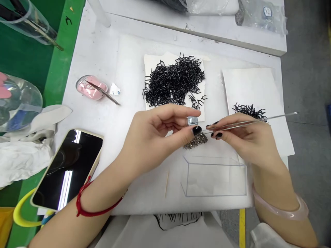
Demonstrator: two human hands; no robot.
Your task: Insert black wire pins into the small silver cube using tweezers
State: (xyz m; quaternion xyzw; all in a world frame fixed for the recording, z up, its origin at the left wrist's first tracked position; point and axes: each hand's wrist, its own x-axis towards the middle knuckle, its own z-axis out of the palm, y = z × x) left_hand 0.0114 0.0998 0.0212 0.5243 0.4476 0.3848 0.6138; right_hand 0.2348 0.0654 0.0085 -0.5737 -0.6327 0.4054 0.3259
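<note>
- Step in hand, as judged: close work on a small shiny metal piece (192, 121), held up between both hands above a white table (85, 127).
- Left hand (152, 137): thumb and forefinger closed narrowly on the metal piece, other fingers curled loosely inward.
- Right hand (243, 144): fingertips pinched narrowly around long tweezers (240, 122), with the points aimed at the metal piece. Points just beside it; contact impossible to tell from this angle.
- Next move, as judged: a steady left-hand grip, plus slow, careful control of the tweezer points so close to such a small piece.
- Below the hands: a small heap of grey beads (196, 141) on the table.
- Farther up: a large pile of black wire clips (173, 81) on a paper sheet (152, 65), with a smaller pile of black wire clips (249, 112) on a second paper sheet (253, 86).
- Nearer the body: an open-looking clear plastic box (213, 177) and a lone toothpick (167, 184).
- Off to the left: a pink pad (91, 88) under a second pair of tweezers (103, 93), a phone (68, 168) and a crumpled white cloth (23, 155).
- On the wrists: a red string bracelet (98, 206) on the left, a pale bangle (281, 206) on the right.
</note>
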